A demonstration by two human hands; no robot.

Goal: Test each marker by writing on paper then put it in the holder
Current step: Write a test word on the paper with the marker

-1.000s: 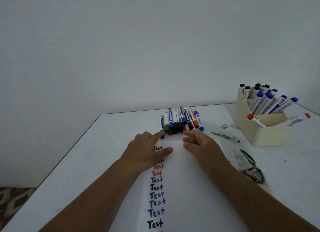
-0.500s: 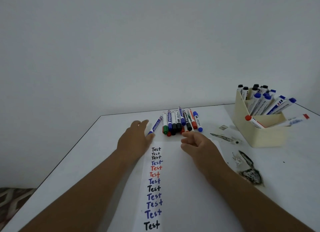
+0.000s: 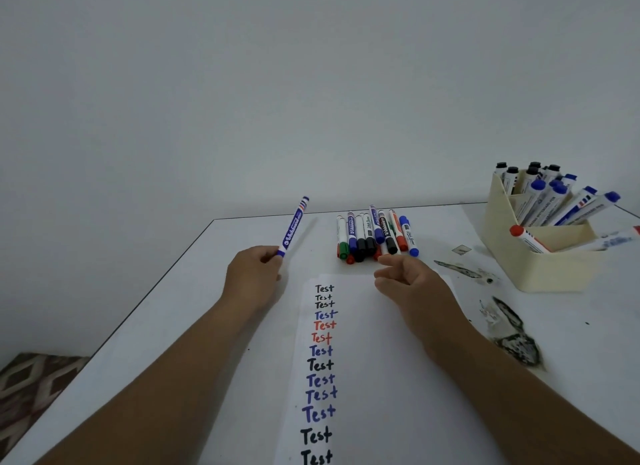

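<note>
The left hand (image 3: pixel 254 279) had its grip clamped on the near end of a blue marker (image 3: pixel 293 228), which slanted up and away to the far right, lifted clear of the white desk (image 3: pixel 180 312) and standing well left of the other markers. The right hand (image 3: pixel 408 281) hung over the far end of the paper (image 3: pixel 367 360) with its fingers loosely curled and apart, holding nothing, its fingertips just near of the marker pile (image 3: pixel 375 236). That pile lay in a tight row on the desk beyond the paper, caps in green, blue, black and red pointing toward the near side. Down the left side of the paper ran a column of the word "Test" in black, blue and red ink. At the far right stood a cream holder (image 3: pixel 540 260), with black-capped and blue-capped markers leaning in its compartments and a red-capped one lying across its near part. Dark smudges (image 3: pixel 512 336) marked the desk between the paper and the holder.
</note>
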